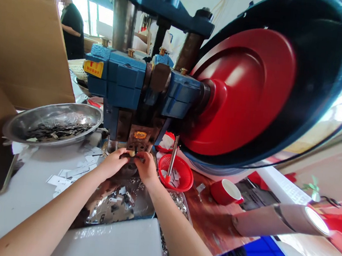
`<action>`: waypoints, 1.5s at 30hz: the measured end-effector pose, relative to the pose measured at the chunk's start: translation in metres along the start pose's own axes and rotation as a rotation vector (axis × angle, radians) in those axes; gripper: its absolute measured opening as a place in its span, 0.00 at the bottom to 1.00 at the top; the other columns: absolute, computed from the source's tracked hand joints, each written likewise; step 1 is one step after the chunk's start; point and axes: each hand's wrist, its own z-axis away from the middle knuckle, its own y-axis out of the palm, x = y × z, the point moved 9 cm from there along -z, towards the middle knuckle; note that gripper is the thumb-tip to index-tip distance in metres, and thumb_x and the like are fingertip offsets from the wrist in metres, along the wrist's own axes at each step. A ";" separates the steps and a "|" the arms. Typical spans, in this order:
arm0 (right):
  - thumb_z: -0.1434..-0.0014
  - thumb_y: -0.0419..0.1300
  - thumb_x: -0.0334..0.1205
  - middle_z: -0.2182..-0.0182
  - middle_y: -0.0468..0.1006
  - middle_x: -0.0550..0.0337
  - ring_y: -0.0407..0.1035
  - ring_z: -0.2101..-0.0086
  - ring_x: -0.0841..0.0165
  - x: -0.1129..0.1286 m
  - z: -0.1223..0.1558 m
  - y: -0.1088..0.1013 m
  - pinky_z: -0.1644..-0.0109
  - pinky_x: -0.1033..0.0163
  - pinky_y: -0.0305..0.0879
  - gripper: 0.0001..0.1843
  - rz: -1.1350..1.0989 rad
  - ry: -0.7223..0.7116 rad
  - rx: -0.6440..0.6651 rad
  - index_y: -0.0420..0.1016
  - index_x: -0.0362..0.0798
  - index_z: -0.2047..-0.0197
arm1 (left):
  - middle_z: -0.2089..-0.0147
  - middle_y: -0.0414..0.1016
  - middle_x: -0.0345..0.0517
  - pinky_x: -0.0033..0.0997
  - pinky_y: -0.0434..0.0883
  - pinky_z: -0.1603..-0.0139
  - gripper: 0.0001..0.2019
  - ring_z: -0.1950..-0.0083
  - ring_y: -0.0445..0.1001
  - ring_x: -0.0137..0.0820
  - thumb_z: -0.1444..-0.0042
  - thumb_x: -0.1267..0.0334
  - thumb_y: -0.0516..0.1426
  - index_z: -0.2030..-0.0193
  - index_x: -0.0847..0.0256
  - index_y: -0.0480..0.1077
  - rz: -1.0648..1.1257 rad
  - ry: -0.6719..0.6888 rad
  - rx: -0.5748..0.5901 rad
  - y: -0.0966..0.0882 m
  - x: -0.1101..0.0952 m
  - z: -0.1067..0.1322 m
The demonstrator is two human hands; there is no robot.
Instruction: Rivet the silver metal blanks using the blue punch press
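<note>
Both my hands reach under the head of a blue punch press [127, 82]. My left hand [112, 162] and my right hand [146, 165] meet at the die under the ram, fingers curled and pinched together round a small pale piece [132, 153]. What exactly they hold is too small to make out. Below my wrists lies a shiny tray [120, 204] with several small metal stampings.
A big red flywheel [248, 91] fills the right. A steel bowl [52, 121] of dark metal parts sits at left, with white strips [71, 170] scattered beside it. A red basket [177, 172] with a tool, a red cup [225, 190], a cardboard box [24, 35] and a person [71, 28] at the back.
</note>
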 end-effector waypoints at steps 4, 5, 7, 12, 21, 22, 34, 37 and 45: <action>0.46 0.57 0.35 0.60 0.73 0.57 0.70 0.60 0.67 0.012 0.028 -0.026 0.55 0.63 0.67 0.10 0.012 -0.048 0.000 0.75 0.48 0.61 | 0.52 0.79 0.45 0.39 0.70 0.48 0.17 0.53 0.76 0.38 0.49 0.56 0.56 0.52 0.57 0.72 0.008 0.010 0.016 -0.002 0.004 0.002; 0.45 0.57 0.36 0.59 0.74 0.56 0.70 0.59 0.66 0.016 0.041 -0.037 0.55 0.63 0.67 0.10 0.031 -0.090 0.001 0.75 0.49 0.60 | 0.49 0.77 0.47 0.40 0.69 0.46 0.19 0.50 0.75 0.39 0.49 0.56 0.57 0.50 0.58 0.72 0.007 0.013 0.006 -0.005 0.006 0.004; 0.42 0.55 0.38 0.62 0.76 0.57 0.71 0.59 0.65 0.016 0.071 -0.061 0.53 0.61 0.67 0.09 0.117 -0.147 0.032 0.76 0.50 0.61 | 0.43 0.72 0.51 0.42 0.65 0.42 0.22 0.43 0.71 0.41 0.49 0.55 0.56 0.47 0.60 0.70 0.006 0.017 -0.025 -0.015 0.011 0.009; 0.42 0.53 0.50 0.62 0.80 0.53 0.74 0.62 0.61 -0.055 0.155 -0.173 0.55 0.59 0.69 0.18 0.333 0.034 -0.301 0.76 0.49 0.57 | 0.42 0.70 0.51 0.44 0.63 0.41 0.21 0.41 0.67 0.41 0.45 0.50 0.53 0.47 0.57 0.69 -0.001 0.030 -0.069 -0.048 0.018 0.039; 0.51 0.47 0.53 0.71 0.79 0.49 0.74 0.68 0.53 -0.224 0.265 -0.327 0.67 0.55 0.67 0.28 0.564 0.778 -0.598 0.73 0.46 0.55 | 0.70 0.75 0.39 0.29 0.70 0.70 0.20 0.68 0.75 0.34 0.40 0.48 0.47 0.50 0.53 0.70 -0.099 -0.032 -0.022 -0.055 0.016 0.098; 0.51 0.47 0.52 0.70 0.79 0.49 0.74 0.69 0.53 -0.231 0.267 -0.334 0.68 0.55 0.66 0.29 0.577 0.810 -0.616 0.71 0.45 0.52 | 0.72 0.74 0.39 0.28 0.69 0.72 0.20 0.71 0.74 0.33 0.40 0.47 0.47 0.49 0.53 0.70 -0.092 -0.042 -0.007 -0.052 0.018 0.103; 0.50 0.48 0.47 0.69 0.78 0.49 0.73 0.67 0.53 -0.252 0.256 -0.328 0.65 0.55 0.66 0.23 0.543 0.844 -0.509 0.73 0.47 0.56 | 0.77 0.74 0.35 0.25 0.69 0.72 0.18 0.76 0.73 0.30 0.40 0.48 0.49 0.51 0.52 0.70 -0.165 0.010 0.001 -0.030 0.027 0.130; 0.50 0.48 0.46 0.74 0.76 0.52 0.72 0.72 0.55 -0.254 0.260 -0.339 0.69 0.56 0.65 0.26 0.531 0.871 -0.591 0.70 0.44 0.51 | 0.76 0.74 0.35 0.26 0.70 0.73 0.18 0.76 0.73 0.30 0.40 0.48 0.49 0.50 0.51 0.69 -0.137 -0.011 0.016 -0.030 0.032 0.129; 0.49 0.46 0.49 0.67 0.80 0.48 0.75 0.67 0.52 -0.202 0.253 -0.291 0.66 0.54 0.68 0.22 0.627 0.660 -0.538 0.76 0.50 0.60 | 0.76 0.73 0.35 0.26 0.70 0.74 0.18 0.76 0.73 0.30 0.40 0.47 0.48 0.52 0.51 0.70 -0.117 -0.067 0.016 -0.032 0.040 0.129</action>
